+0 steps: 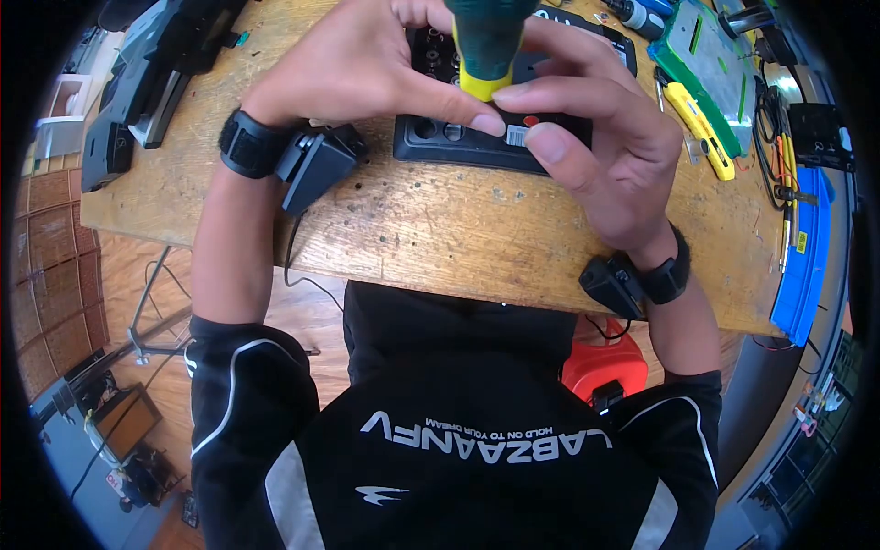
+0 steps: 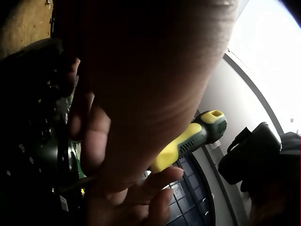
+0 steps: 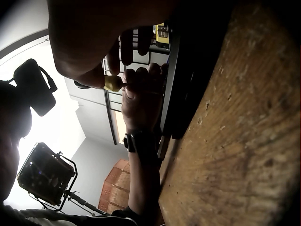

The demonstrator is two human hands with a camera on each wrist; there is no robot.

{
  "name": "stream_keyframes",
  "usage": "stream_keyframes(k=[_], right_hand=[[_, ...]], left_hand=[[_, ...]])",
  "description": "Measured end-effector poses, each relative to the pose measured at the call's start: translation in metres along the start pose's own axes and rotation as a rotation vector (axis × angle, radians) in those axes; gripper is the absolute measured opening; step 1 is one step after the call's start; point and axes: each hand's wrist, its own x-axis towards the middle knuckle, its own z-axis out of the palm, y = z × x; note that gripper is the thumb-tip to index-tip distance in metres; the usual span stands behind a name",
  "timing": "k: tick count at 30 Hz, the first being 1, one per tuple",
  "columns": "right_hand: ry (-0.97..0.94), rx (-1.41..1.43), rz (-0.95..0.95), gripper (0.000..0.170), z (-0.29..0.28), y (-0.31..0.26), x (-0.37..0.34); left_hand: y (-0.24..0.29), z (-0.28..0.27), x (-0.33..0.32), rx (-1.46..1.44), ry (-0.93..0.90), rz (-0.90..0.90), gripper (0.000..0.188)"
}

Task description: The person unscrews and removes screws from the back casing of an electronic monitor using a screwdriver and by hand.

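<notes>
A screwdriver (image 1: pixel 490 55) with a dark green and yellow handle stands upright over a black case (image 1: pixel 467 154). The case has round openings along one edge, a barcode label and a red dot. My right hand (image 1: pixel 632 151) holds the handle low, its index fingertip at the yellow end. My left hand (image 1: pixel 353 78) pinches around the thin shaft just below, thumb pointing right; in the right wrist view the shaft runs from the yellow handle (image 3: pixel 113 84) into the left fingers (image 3: pixel 130 92). The screwdriver's tip is hidden behind the hands.
Right of the case lie a yellow utility knife (image 1: pixel 698 130), a green-edged tray (image 1: pixel 706 78) and a blue plastic piece (image 1: pixel 799 261). Black equipment (image 1: pixel 147 87) sits at the table's left. Below the table's front edge is a red container (image 1: pixel 612 367).
</notes>
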Motion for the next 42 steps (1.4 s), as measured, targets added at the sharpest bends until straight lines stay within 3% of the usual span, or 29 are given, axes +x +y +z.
stream_keyframes(k=[2, 3, 4, 6, 7, 9, 12, 13, 16, 18, 20, 22, 24, 25, 26, 28, 30, 32, 33, 35, 40, 42], right_hand=[[-0.01, 0.019, 0.034, 0.028, 0.001, -0.004, 0.0], [-0.021, 0.041, 0.068, 0.029, 0.001, -0.005, 0.0], [-0.021, 0.04, 0.069, 0.029, 0.001, -0.005, 0.001], [-0.052, 0.008, 0.03, 0.029, -0.001, -0.003, 0.003], [-0.05, 0.006, 0.031, 0.029, -0.002, -0.002, 0.004], [-0.059, -0.01, -0.001, 0.028, -0.002, -0.002, 0.007], [-0.045, 0.019, -0.005, 0.028, 0.0, -0.003, 0.006], [-0.043, 0.018, -0.006, 0.028, 0.0, -0.003, 0.006], [-0.042, 0.048, 0.013, 0.029, 0.0, -0.002, 0.003], [-0.039, -0.027, 0.007, 0.029, -0.001, -0.002, 0.001], [-0.013, 0.037, -0.049, 0.033, 0.003, 0.016, -0.001], [0.013, 0.102, -0.101, 0.038, 0.006, 0.014, 0.001], [0.05, 0.116, 0.03, 0.03, 0.004, -0.009, 0.011], [0.051, 0.114, 0.03, 0.03, 0.005, -0.003, 0.009], [0.07, 0.14, -0.024, 0.03, 0.009, 0.008, 0.005], [0.09, 0.167, -0.076, 0.031, 0.01, 0.006, 0.006], [0.059, 0.13, 0.084, 0.03, 0.006, -0.009, 0.008], [0.082, 0.164, 0.045, 0.03, 0.008, -0.005, 0.008], [0.104, 0.198, 0.007, 0.03, 0.009, -0.002, 0.007], [0.104, 0.217, -0.041, 0.03, 0.013, 0.016, 0.002], [0.125, 0.222, -0.076, 0.029, 0.016, 0.018, -0.002], [0.088, 0.217, -0.019, 0.027, 0.012, 0.012, 0.0]], left_hand=[[-0.014, 0.001, 0.007, 0.029, -0.076, 0.178, 0.065], [-0.018, 0.01, 0.009, -0.177, -0.08, 0.133, 0.05], [-0.016, 0.008, 0.009, -0.178, -0.08, 0.133, 0.05], [-0.006, -0.002, 0.011, 0.085, -0.242, 0.184, 0.034], [-0.004, -0.005, 0.008, 0.085, -0.245, 0.186, 0.034], [0.0, -0.01, 0.001, 0.074, -0.212, -0.123, 0.022], [-0.005, -0.009, 0.001, -0.043, -0.193, -0.111, 0.026], [-0.008, -0.005, 0.006, 0.016, -0.179, 0.063, 0.024], [-0.007, 0.005, 0.007, -0.085, -0.131, 0.038, 0.022], [-0.007, 0.002, 0.007, -0.005, -0.145, -0.007, 0.023], [-0.025, -0.013, 0.007, -0.004, -0.329, 0.141, 0.031], [-0.013, -0.005, 0.005, 0.084, -0.384, 0.131, 0.038], [-0.003, 0.027, 0.002, -0.007, 0.128, 0.041, 0.036], [0.005, 0.01, 0.006, -0.022, -0.026, 0.004, 0.038], [0.005, 0.007, 0.006, -0.022, -0.026, 0.004, 0.038], [0.004, 0.004, 0.006, 0.256, -0.129, -0.005, 0.045], [-0.009, 0.0, 0.003, 0.135, -0.177, -0.086, 0.048], [-0.024, -0.004, 0.004, 0.02, -0.202, 0.148, 0.047], [-0.019, -0.005, 0.001, 0.019, -0.203, 0.147, 0.047], [-0.005, -0.006, -0.003, 0.002, -0.111, -0.045, 0.048], [0.001, 0.001, 0.003, 0.047, -0.103, -0.032, 0.053], [0.011, 0.008, 0.006, 0.097, 0.01, 0.048, 0.054]])
